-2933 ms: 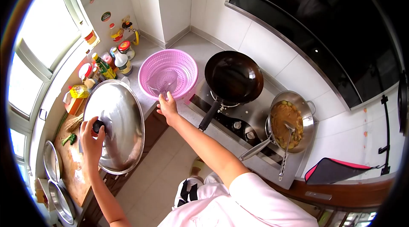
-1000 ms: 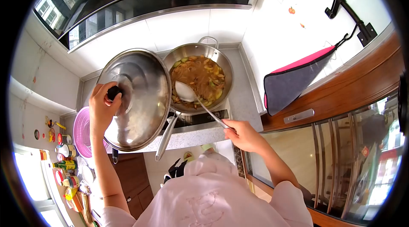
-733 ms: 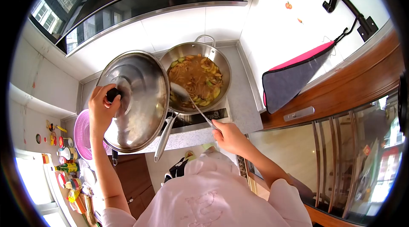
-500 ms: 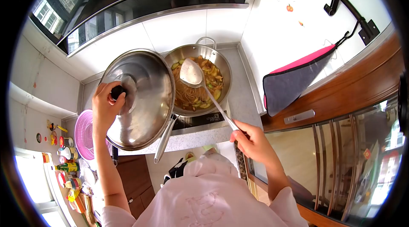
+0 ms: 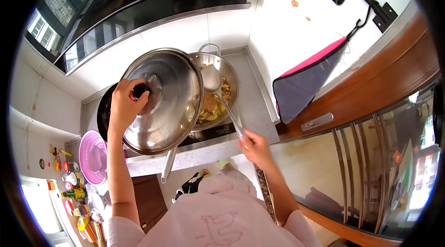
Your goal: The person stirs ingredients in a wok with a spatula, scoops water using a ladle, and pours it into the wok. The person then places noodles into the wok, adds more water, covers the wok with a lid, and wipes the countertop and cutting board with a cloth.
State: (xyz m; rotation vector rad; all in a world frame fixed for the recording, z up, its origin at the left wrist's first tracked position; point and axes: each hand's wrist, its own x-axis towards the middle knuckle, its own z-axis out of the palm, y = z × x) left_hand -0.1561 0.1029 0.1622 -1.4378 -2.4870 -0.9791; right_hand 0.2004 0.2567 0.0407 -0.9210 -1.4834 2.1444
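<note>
My left hand point(image 5: 124, 105) is closed around the black knob of a large steel lid point(image 5: 178, 98), which overlaps the left part of a steel wok point(image 5: 234, 73). In the wok lie noodles with pale green and yellow vegetable pieces point(image 5: 211, 113), partly hidden by the lid. With my right hand point(image 5: 256, 148) I grip the long handle of a metal spatula point(image 5: 212, 79), its broad blade over the food. The wok's long handle point(image 5: 169, 166) juts toward me beneath the lid.
Under the wok is a black cooktop point(image 5: 208, 137). A dark pan point(image 5: 104, 112) shows behind my left arm, beside a purple basket point(image 5: 92, 156). Jars and bottles point(image 5: 74, 193) line the left side. A grey and pink cloth point(image 5: 306, 82) hangs at right, above a wooden cabinet point(image 5: 366, 84).
The lid in my left hand has shifted right relative to the wok and now covers more of it. The spatula stays over the food. The whole view has also moved a little.
</note>
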